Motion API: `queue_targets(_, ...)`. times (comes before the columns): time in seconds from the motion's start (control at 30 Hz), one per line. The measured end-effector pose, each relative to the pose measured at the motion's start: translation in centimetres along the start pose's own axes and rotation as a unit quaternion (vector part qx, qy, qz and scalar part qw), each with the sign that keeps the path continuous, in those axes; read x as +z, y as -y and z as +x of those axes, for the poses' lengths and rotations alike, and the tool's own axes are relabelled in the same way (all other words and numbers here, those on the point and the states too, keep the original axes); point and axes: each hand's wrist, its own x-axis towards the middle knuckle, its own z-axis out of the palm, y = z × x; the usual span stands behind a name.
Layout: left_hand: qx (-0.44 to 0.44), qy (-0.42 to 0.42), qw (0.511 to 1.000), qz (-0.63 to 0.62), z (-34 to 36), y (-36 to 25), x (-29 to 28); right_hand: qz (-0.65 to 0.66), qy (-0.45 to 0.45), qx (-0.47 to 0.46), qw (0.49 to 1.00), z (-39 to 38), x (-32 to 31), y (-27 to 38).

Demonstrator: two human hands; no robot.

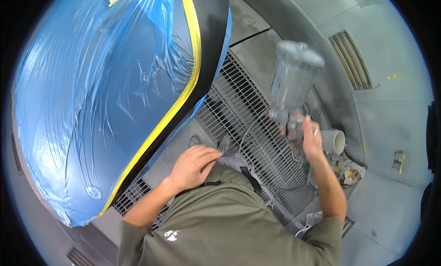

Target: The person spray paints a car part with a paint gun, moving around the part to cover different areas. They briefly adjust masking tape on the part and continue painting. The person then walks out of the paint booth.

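My right hand [313, 139] is raised to the right of my body, its fingers wrapped round a spray gun [294, 121]. On top of the gun sits a clear plastic paint cup [296, 75] with a lid, slightly tilted and a little blurred. In front of my waist is my left hand [193, 167], palm down, with loosely stretched fingers and nothing visible in it. To its left stands a large rounded dark panel, covered in blue masking film [92, 109]. Yellow tape [196, 40] edges the film, beside a bare black strip [212, 36].
Metal floor grating [239, 100] runs beneath me, with a thin hose [243, 139] across it. By the right wall [390, 128] are a white cylinder [337, 142] and a heap of crumpled waste [349, 171]. A louvred vent [351, 60] is set in that wall.
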Motion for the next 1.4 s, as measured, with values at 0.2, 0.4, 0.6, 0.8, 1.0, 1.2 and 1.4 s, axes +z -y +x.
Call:
queue_targets(0.2, -0.164, 0.104, 0.979, -0.057, -7.5, 5.9, 1.8, -0.128, -0.054, -0.088, 0.986, 5.2, 3.0, 7.9)
queue_targets(0.4, -0.174, 0.126, 0.977, 0.022, -8.4, 9.0, 2.1, -0.297, -0.044, -0.139, 0.944, 8.6, 6.8, 15.6)
queue_targets(0.6, -0.305, 0.158, 0.938, 0.047, -10.9, 10.9, 4.9, -0.348, -0.002, -0.199, 0.916, 11.6, 9.6, 18.3)
queue_targets(0.8, -0.401, 0.098, 0.910, 0.046, -11.8, 11.4, 9.3, -0.410, 0.042, -0.242, 0.878, 14.0, 10.2, 19.1)
queue_targets(1.0, -0.397, 0.002, 0.916, 0.058, -11.9, 10.7, 14.3, -0.450, 0.059, -0.245, 0.857, 15.5, 10.5, 19.5)
queue_targets(1.2, -0.402, -0.034, 0.913, 0.057, -12.3, 10.9, 17.1, -0.437, 0.146, -0.272, 0.845, 12.8, 9.4, 18.6)
queue_targets(1.4, -0.381, -0.085, 0.919, 0.059, -12.8, 11.5, 19.0, -0.447, 0.215, -0.184, 0.848, 12.5, 8.9, 18.4)
